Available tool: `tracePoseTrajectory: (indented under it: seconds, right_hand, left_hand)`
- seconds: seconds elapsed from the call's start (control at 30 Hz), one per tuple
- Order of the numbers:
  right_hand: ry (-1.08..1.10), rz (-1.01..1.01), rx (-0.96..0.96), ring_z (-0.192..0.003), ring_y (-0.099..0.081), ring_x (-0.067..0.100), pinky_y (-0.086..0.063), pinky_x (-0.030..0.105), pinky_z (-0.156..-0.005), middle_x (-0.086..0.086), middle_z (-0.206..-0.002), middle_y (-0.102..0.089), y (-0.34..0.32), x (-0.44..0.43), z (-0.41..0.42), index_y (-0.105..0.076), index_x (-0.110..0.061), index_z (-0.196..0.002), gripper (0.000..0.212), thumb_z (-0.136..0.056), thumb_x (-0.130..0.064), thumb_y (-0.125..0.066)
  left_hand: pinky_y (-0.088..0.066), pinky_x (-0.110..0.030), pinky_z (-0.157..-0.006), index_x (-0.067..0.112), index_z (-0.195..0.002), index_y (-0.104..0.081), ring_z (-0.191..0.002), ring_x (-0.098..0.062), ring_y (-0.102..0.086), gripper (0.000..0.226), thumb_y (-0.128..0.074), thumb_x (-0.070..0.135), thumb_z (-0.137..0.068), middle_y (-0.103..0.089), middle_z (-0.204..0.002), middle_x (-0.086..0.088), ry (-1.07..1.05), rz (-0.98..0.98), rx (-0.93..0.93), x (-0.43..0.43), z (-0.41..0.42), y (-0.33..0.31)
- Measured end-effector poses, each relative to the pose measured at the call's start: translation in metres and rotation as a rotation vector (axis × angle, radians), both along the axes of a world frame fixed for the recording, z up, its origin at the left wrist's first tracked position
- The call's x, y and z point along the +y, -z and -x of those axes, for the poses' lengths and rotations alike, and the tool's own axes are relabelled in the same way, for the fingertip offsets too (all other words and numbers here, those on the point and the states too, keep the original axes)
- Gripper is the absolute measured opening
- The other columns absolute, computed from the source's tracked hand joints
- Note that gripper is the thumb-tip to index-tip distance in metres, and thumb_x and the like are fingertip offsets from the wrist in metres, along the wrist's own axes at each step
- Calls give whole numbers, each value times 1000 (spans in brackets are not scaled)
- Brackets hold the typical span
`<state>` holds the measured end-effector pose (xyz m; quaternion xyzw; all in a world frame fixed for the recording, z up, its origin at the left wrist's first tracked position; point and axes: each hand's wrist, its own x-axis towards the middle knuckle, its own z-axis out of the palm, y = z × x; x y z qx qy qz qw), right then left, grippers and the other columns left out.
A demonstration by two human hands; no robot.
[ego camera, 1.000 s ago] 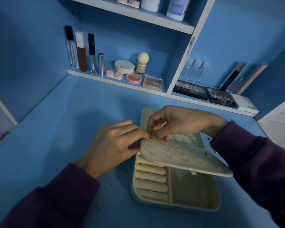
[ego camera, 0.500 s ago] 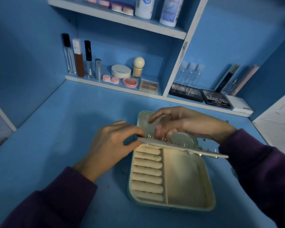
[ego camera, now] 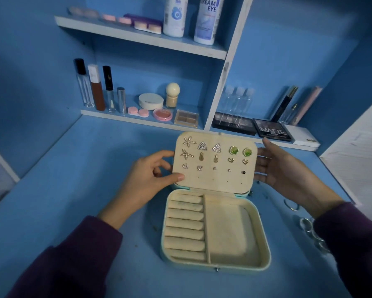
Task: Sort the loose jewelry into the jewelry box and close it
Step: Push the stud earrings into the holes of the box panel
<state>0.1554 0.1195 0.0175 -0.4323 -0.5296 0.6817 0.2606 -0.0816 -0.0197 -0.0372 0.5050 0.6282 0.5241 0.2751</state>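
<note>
I see the blue desk under both hands. The jewelry box lies open just below the fingers, with soft rolls on its left side. The earring panel stands up between the two hands. The left hand pinches its lower corner, thumb in front, fingers curled behind. The right hand lays straight fingers flat against the other edge. Little earrings sit in rows between the fingers. Loose rings lie by the right wrist.

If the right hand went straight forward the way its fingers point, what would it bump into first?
Probably the MATTE eyeshadow palette on the low shelf: the right hand, beside the earring panel, points its straight fingers at it. Depth is hard to judge.
</note>
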Motion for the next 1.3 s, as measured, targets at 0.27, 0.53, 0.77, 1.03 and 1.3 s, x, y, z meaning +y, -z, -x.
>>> tracePoseTrajectory:
  seconds: [0.27,0.53,0.77,1.03,1.3]
  right_hand:
    - [-11,-51,-10,-71,-65,18,-52,30,-70,7,-76,-68,8,-8,-5,-65,-11,-97,37,-94,-40,-42]
    - [-51,-222,-92,-78,-66,23,-57,29,-71,19,-88,-69,6,-10,-15,-66,-5,-107,25,-95,-17,-48]
    - [-183,-789,-584,-66,-60,3,-46,9,-63,-1,-78,-71,10,0,-36,-72,-18,-85,18,-86,-2,-62]
    - [-386,-994,-779,-73,-61,-2,-42,6,-63,-9,-79,-71,14,0,-58,-73,-23,-82,23,-80,0,-67]
    - [-380,-965,-813,-70,-60,-6,-43,6,-63,-14,-76,-69,21,-2,-68,-75,-20,-85,13,-77,-11,-76]
  left_hand:
    - [-39,-19,-65,45,-103,-59,-78,-15,-50,37,-65,12,-88,-68,-80,26,34,75,-125,-3,2,3]
    - [-36,-17,-57,42,-107,-60,-68,-16,-42,36,-64,11,-88,-71,-85,19,44,58,-111,-1,5,8]
    - [-36,-18,-56,42,-107,-59,-60,-5,-42,38,-64,10,-87,-70,-82,22,41,48,-107,0,5,10]
    - [-34,-24,-58,41,-107,-61,-63,-15,-38,38,-64,9,-87,-71,-83,19,53,33,-126,-1,5,9]
    - [-35,-21,-55,40,-103,-61,-59,-11,-39,38,-64,7,-87,-70,-78,21,44,35,-145,0,4,9]
